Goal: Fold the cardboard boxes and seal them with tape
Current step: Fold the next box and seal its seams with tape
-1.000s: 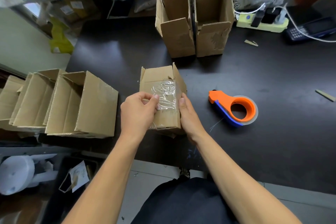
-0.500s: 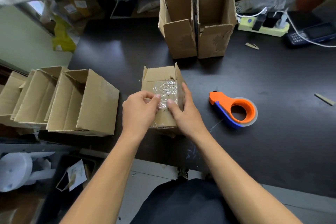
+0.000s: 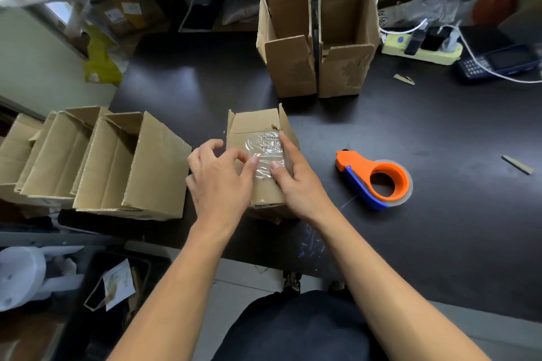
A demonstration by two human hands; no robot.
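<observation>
Small brown cardboard box (image 3: 258, 155) sits mid-frame on the dark table (image 3: 440, 228), wrinkly clear tape (image 3: 265, 149) across its top. Left hand (image 3: 218, 182) and right hand (image 3: 296, 182) both press the tape with straightish fingers. Orange-and-blue tape dispenser (image 3: 377, 180) lies right of it.

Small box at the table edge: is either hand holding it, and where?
Both hands are on the box: left hand and right hand press their thumbs onto the tape on top.

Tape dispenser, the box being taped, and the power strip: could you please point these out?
Tape dispenser (image 3: 356, 163): head view, orange handle.
Box (image 3: 253, 123): head view, far flap.
Power strip (image 3: 425, 56): head view, yellow casing.
</observation>
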